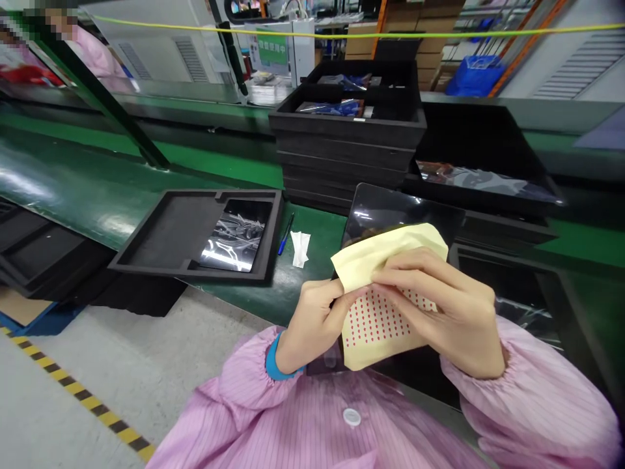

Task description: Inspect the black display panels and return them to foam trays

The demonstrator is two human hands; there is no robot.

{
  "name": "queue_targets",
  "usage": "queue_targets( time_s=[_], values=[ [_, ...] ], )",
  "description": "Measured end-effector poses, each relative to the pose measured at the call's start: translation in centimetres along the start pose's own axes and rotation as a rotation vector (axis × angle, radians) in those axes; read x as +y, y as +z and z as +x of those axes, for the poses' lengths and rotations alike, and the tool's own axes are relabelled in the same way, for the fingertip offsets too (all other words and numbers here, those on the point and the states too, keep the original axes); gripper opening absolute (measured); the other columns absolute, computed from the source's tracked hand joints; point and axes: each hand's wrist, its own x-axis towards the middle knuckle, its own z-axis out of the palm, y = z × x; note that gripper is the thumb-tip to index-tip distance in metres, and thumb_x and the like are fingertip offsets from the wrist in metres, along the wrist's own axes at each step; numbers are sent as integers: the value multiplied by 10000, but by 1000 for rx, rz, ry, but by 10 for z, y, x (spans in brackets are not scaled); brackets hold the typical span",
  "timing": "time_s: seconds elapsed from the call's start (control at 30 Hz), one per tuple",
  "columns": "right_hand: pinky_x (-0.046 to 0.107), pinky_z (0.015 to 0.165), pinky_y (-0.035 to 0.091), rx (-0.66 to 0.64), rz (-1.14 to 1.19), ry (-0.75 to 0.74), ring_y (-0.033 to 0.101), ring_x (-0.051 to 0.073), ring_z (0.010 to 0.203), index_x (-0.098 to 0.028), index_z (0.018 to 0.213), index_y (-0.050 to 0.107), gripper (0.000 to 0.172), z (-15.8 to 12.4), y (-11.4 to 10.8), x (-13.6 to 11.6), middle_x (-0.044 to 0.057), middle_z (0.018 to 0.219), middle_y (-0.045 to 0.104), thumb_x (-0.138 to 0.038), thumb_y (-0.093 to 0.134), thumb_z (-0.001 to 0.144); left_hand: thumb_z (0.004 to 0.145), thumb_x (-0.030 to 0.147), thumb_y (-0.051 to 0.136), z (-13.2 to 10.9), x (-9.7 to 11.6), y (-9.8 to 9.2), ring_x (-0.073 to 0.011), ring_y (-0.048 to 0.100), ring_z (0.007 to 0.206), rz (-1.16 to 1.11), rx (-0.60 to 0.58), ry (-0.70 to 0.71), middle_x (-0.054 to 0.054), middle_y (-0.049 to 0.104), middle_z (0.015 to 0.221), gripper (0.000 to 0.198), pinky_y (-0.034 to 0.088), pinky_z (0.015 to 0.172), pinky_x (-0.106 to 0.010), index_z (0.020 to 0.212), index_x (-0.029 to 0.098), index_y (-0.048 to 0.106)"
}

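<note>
Gripping a yellow sheet (374, 342) right in front of the body — pinched in both hands, fingertips nearly meeting at its middle. Held at the left edge by the left hand (312, 319), at the crease and right side by the right hand (449, 306); too close to tell whether touching each other. Folded along a crease running across from hand to hand, plain flap above the fingertips, rows of red dots below. Beneath and just beyond the hands, a black panel (400, 205), its long axis apparently running away from the body with a slight lean rightward. Closest to its near left corner, the left hand; closest to its far right corner, the right. Farther left of the left hand, on the counter (249, 299): a scrap (300, 249), a pen (286, 234), then a tray (163, 238) bearing glossy film-like reflections. Ahead, beyond both hands — a stack (346, 156) of trays.
</note>
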Motion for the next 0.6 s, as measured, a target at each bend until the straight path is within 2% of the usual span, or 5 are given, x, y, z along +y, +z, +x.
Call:
queue_targets(
  time_s=[0.2, 0.33, 0.37, 0.47, 0.6],
  values=[
    [271, 722, 498, 54, 5, 34, 591, 122, 805, -201, 895, 625, 167, 2, -5, 6, 14, 849, 606, -41, 606, 854, 883, 250, 575, 0, -2, 5, -170, 690, 685, -93, 53, -56, -2, 763, 760, 222, 534, 635, -245, 964, 230, 781],
    [273, 727, 477, 462, 110, 343, 586, 135, 900, -235, 820, 691, 100, 3, -21, 51, 15, 977, 623, -148, 729, 786, 872, 278, 578, -4, -12, 3, -205, 714, 802, -118, 123, -130, -19, 777, 853, 233, 553, 701, -265, 953, 201, 782],
    [267, 734, 479, 511, 196, 420, 587, 138, 926, -230, 808, 701, 78, 2, -23, 63, 19, 1006, 624, -178, 746, 772, 869, 288, 581, -5, -15, 2, -208, 714, 803, -115, 136, -141, -23, 778, 866, 236, 554, 696, -264, 950, 195, 783],
    [284, 763, 502, 427, 425, 563, 614, 157, 921, -209, 786, 703, 70, -1, -19, 86, 29, 1005, 650, -262, 747, 771, 866, 312, 586, -8, -20, -1, -203, 714, 774, -100, 142, -162, -24, 778, 870, 244, 551, 665, -255, 939, 190, 784],
    [304, 775, 517, 461, 421, 639, 626, 163, 865, -199, 756, 683, 95, -1, -3, 86, 35, 953, 666, -255, 756, 734, 876, 305, 573, -10, -22, -1, -202, 720, 790, -69, 121, -141, -26, 779, 879, 250, 548, 686, -246, 945, 187, 783]
  ],
)
